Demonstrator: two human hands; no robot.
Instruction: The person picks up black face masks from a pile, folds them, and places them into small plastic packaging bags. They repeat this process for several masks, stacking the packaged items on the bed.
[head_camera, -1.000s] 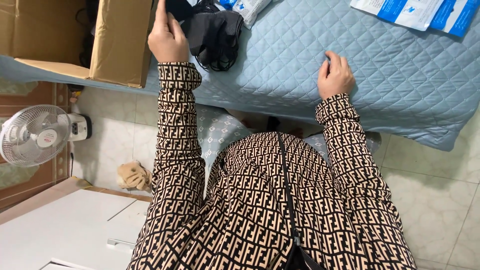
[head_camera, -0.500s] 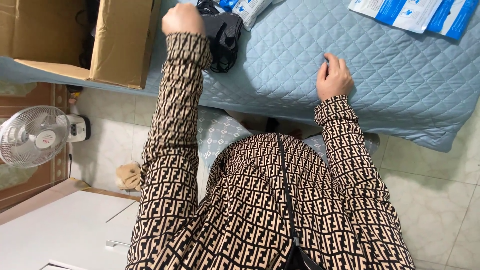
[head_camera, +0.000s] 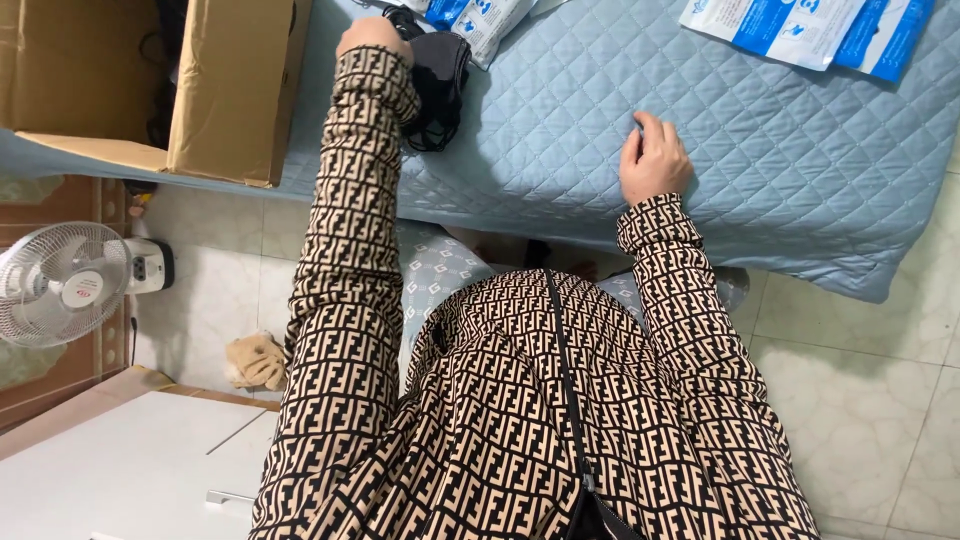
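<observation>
My left hand (head_camera: 370, 35) reaches far up to the top edge of the head view, curled beside a bundle of black fabric (head_camera: 437, 80) lying on the blue quilted bed cover (head_camera: 560, 120). Its fingers are hidden, so I cannot tell whether they grip the fabric. My right hand (head_camera: 655, 160) rests on the quilt near the bed's edge, fingers loosely bent and holding nothing. Both arms wear brown and black patterned sleeves.
An open cardboard box (head_camera: 215, 95) stands on the bed at the left. White and blue packets (head_camera: 800, 30) lie at the top right, another packet (head_camera: 480, 20) above the black fabric. On the tiled floor stand a white fan (head_camera: 65, 285) and a white cabinet (head_camera: 130, 470).
My left hand has moved up and to the right, from beside the box flap to the top of the black fabric. My right hand has stayed on the quilt.
</observation>
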